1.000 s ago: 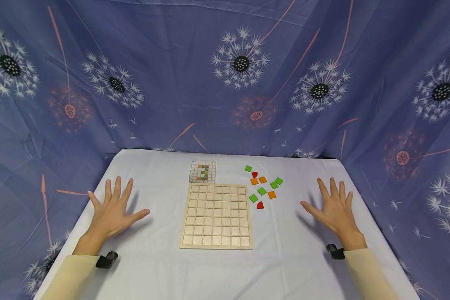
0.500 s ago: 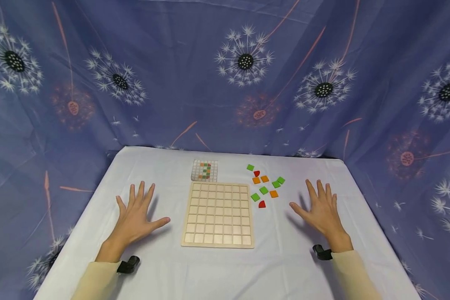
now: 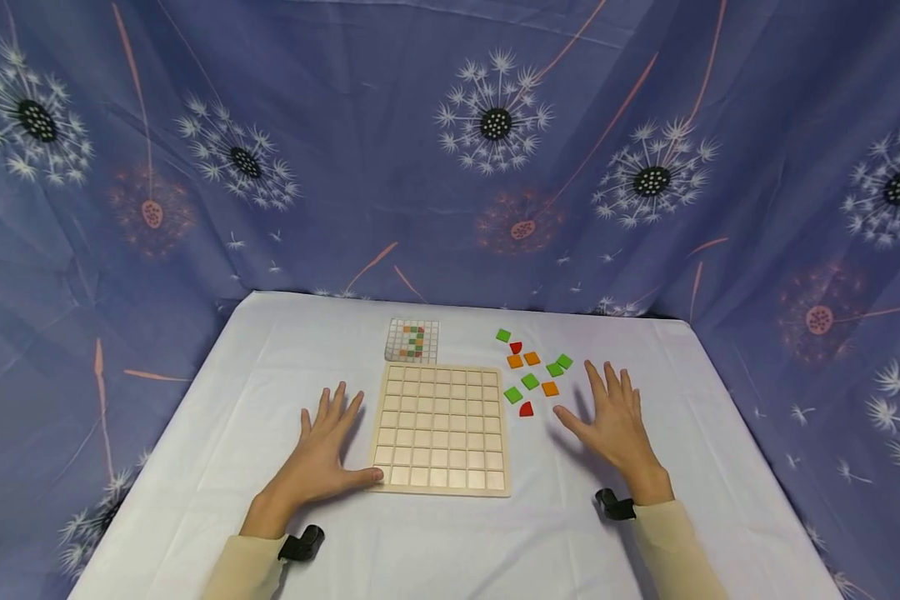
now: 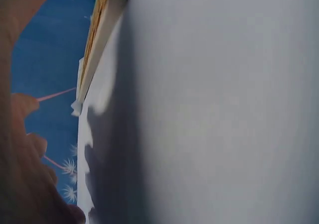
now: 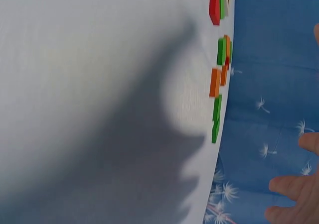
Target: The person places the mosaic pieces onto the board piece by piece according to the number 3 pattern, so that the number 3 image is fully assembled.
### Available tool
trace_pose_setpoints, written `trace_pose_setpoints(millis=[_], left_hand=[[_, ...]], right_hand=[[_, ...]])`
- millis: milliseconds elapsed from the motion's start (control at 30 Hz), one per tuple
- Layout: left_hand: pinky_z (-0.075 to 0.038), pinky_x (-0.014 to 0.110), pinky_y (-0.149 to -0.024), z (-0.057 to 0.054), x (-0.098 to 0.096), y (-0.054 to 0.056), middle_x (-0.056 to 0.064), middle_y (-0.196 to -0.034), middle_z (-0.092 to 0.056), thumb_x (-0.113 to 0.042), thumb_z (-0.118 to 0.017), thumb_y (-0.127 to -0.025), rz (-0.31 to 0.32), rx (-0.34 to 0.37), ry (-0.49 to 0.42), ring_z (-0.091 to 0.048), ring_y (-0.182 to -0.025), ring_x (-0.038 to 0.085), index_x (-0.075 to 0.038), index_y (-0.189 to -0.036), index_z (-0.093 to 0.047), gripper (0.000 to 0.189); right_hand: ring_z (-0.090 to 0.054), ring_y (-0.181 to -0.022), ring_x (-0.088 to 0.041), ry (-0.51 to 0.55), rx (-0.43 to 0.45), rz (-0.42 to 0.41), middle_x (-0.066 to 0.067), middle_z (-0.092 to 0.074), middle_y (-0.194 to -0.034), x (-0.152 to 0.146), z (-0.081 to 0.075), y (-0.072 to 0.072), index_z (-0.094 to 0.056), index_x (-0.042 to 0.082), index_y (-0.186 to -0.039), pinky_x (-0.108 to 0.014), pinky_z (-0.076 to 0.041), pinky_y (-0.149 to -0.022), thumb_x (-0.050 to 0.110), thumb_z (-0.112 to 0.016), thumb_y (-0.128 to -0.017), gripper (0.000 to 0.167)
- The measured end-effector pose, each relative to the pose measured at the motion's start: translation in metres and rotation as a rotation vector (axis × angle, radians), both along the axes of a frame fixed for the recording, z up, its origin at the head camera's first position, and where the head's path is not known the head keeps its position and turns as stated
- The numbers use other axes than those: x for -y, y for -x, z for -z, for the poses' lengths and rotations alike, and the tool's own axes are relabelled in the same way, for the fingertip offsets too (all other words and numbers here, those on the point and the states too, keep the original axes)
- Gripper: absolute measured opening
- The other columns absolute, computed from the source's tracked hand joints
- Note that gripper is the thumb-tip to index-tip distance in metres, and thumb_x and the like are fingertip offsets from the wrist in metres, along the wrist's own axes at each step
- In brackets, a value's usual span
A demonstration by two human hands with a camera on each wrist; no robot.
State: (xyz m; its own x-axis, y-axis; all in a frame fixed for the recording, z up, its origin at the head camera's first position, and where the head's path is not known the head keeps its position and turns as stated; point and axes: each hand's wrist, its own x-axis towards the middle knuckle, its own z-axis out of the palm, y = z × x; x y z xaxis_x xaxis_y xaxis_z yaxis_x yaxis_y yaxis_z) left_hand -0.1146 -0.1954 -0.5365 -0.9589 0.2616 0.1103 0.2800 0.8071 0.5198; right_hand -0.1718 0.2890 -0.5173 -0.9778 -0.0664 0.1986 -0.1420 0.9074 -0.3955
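A pale wooden grid board [image 3: 442, 429] lies in the middle of the white-covered table. My left hand [image 3: 322, 458] is spread at its left side, the thumb tip overlapping the board's lower left corner in the head view. My right hand [image 3: 613, 429] hovers with fingers apart, right of the scattered tiles, and holds nothing. Those tiles include a green square [image 3: 513, 395], an orange square [image 3: 550, 388] and a red quarter-round piece [image 3: 526, 409]. In the right wrist view a red tile [image 5: 214, 6] and several others stand out along the far side of the table.
Behind the board lies a small pattern card [image 3: 412, 341] with a printed grid of coloured cells. A white cloth covers the table [image 3: 450, 550]. A blue dandelion-print curtain [image 3: 360, 167] hangs around the back and sides. Each wrist wears a black camera [image 3: 302, 544].
Both hands have moved inward: the left hand rightward to the board's corner, the right hand leftward nearer the tiles. The board, card and tiles stay put; the head view has shifted slightly.
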Motion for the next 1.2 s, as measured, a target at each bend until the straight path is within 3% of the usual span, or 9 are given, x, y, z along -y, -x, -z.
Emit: trace_pose_setpoints(millis=[333, 533, 700, 933, 1200], left_hand=[[0.002, 0.080, -0.117, 0.003, -0.018, 0.005, 0.019, -0.172, -0.013, -0.069, -0.086, -0.065, 0.071, 0.035, -0.068, 0.001, -0.157, 0.051, -0.013, -0.165, -0.027, 0.129], [0.004, 0.078, -0.118, 0.004, -0.025, 0.010, 0.019, -0.172, -0.017, -0.068, -0.088, -0.062, 0.102, 0.067, -0.095, -0.009, -0.158, 0.047, -0.011, -0.164, -0.028, 0.131], [0.003, 0.076, -0.119, 0.003, -0.028, 0.014, 0.019, -0.172, -0.018, -0.068, -0.089, -0.059, 0.127, 0.074, -0.075, -0.015, -0.158, 0.045, -0.008, -0.163, -0.029, 0.135], [0.000, 0.074, -0.121, 0.001, -0.027, 0.023, 0.021, -0.172, -0.010, -0.067, -0.090, -0.059, 0.185, 0.130, -0.035, -0.007, -0.159, 0.046, -0.002, -0.162, -0.026, 0.138], [0.001, 0.070, -0.123, 0.002, -0.023, 0.029, 0.019, -0.173, -0.011, -0.068, -0.091, -0.055, 0.208, 0.165, -0.010, -0.010, -0.158, 0.045, -0.001, -0.162, -0.026, 0.142]], right_hand=[[-0.015, -0.153, -0.057, 0.034, -0.009, -0.014, -0.030, -0.027, -0.164, 0.020, 0.003, 0.007, -0.029, 0.015, -0.163, -0.081, -0.013, -0.115, 0.065, -0.070, -0.086, 0.101], [-0.014, -0.153, -0.057, 0.087, 0.013, -0.001, -0.029, -0.026, -0.165, 0.029, 0.005, 0.011, -0.027, 0.014, -0.164, -0.078, -0.013, -0.118, 0.063, -0.070, -0.087, 0.100], [-0.014, -0.153, -0.057, 0.129, 0.021, -0.016, -0.029, -0.025, -0.166, 0.036, 0.002, 0.015, -0.026, 0.012, -0.164, -0.074, -0.013, -0.120, 0.062, -0.069, -0.089, 0.100], [-0.015, -0.152, -0.057, 0.125, 0.017, -0.021, -0.030, -0.025, -0.165, 0.036, -0.001, 0.019, -0.025, 0.012, -0.164, -0.073, -0.014, -0.121, 0.063, -0.067, -0.090, 0.100], [-0.018, -0.151, -0.058, 0.107, 0.012, 0.004, -0.029, -0.029, -0.164, 0.031, 0.001, 0.024, -0.026, 0.013, -0.164, -0.082, -0.014, -0.115, 0.065, -0.068, -0.088, 0.101]])
